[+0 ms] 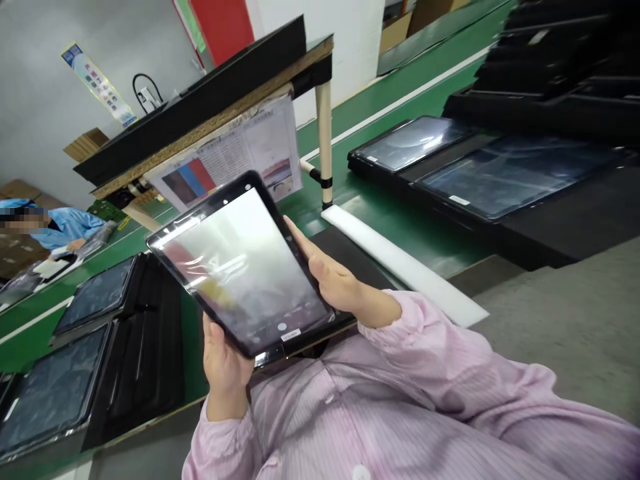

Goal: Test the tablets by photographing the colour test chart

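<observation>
Between my two hands a tablet [245, 267] is held up, tilted, in front of my body. Its screen is lit with a blurry, pale picture, and a thin clear film with a small white label covers the glass. My left hand [225, 363] is closed on the lower left edge, thumb along the side. On the opposite edge, my right hand [330, 273] grips with its fingers partly behind the tablet. Under and behind it a black mat [345, 253] shows on the green bench.
Black trays holding tablets [97, 293] stand at left, with others [515, 173] at right beside stacked black trays [560, 53]. A shelf [215, 100] with printed sheets rises ahead. A white strip [400, 263] lies right. A co-worker in blue [65, 223] sits far left.
</observation>
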A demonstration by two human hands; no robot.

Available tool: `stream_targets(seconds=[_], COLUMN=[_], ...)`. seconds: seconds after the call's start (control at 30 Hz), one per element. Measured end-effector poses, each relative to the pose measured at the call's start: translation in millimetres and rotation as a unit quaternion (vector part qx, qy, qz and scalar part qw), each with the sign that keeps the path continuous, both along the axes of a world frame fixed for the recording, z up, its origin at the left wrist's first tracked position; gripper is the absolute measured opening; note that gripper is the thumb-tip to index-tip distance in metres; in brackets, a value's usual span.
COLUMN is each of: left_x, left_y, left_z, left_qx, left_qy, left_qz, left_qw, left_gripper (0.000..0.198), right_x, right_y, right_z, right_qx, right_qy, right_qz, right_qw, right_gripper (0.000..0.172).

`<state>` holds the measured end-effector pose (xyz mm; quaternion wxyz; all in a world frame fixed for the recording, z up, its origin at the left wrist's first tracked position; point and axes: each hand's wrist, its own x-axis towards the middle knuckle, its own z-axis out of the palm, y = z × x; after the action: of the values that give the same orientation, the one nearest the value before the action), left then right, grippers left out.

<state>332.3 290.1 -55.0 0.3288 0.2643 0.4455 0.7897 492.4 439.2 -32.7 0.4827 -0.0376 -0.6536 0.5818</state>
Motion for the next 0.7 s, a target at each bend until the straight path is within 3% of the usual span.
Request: stream_targets(seconds=[0.2,0.33,0.43,0.5,0.57,0.63,0.7], left_x=[9.5,20.4,33.5,42.1,47.5,48.7,46.8], left_y=[6.1,7.9,12.6,18.9,25.4,28.8,27.0], left_z=[-14.2,-18.1,-21.3,-29.2,-41.9,-55.1,-63.3], left_qx=[-0.025,-0.069,-0.128,-0.176,-0.221,-0.265,-0.303], left_qy=[-0.057,-0.037,-0.043,-0.047,-0.008,0.069,0.145], left_qz=[-0.037,-0.049,-0.058,-0.05,-0.038,-0.055,-0.107], left_qw=[0.997,0.996,0.989,0.982,0.975,0.96,0.936], left_gripper=[0.041,0.045,0.057,0.063,0.063,0.063,0.065], right_x=[25.3,36.8,37.2,33.8,29.7,27.2,28.0], right_y=[17.3,25.6,32.2,41.7,55.3,69.7,79.9], right_z=[29.5,25.0,6.3,-14.0,-39.9,-66.8,-87.9], right_qx=[0.17,0.176,0.048,-0.082,-0.191,-0.227,-0.2], right_qy=[-0.087,-0.155,-0.167,-0.134,-0.122,-0.158,-0.201], right_qz=[-0.081,-0.147,-0.146,-0.112,-0.091,-0.102,-0.15], right_qw=[0.978,0.961,0.974,0.981,0.97,0.956,0.947], right_gripper=[0.067,0.069,0.073,0.081,0.085,0.085,0.086])
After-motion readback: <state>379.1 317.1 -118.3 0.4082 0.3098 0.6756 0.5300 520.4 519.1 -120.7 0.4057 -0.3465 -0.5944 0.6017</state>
